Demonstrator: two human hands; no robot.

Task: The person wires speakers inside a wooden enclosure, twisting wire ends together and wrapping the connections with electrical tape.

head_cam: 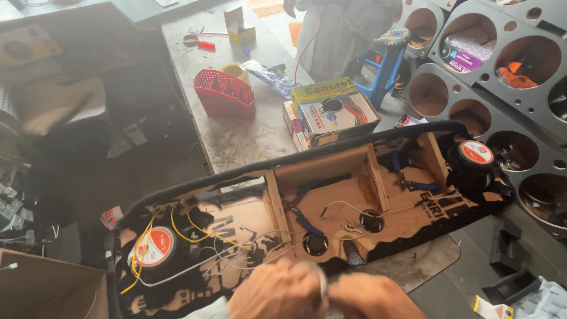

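Hands meet at the bottom edge of the view: the left hand (277, 290) and the right hand (373, 297) are pressed knuckle to knuckle, both curled shut around something small and pale between them, seemingly the gathered ends of the white wires (236, 255), though motion blur hides just what is pinched. From that grip the white wires run up and to the left, toward the left speaker (155, 247) with its red and white magnet cap, where yellow wires (177, 227) loop over the wood. The left hand is the nearer one to that speaker; the right hand lies closer to the two small round holes (342, 233) in the middle of the board. All of this sits on the back of a long speaker panel (331, 201), black-edged bare wood, whose long axis runs from lower left, just above the hands, to upper right, where a second speaker (475, 155) is mounted well apart from either hand. Beyond the panel, on the grey workbench (248, 139), stand a red plastic basket (224, 94) and a stack of cardboard boxes (331, 112).
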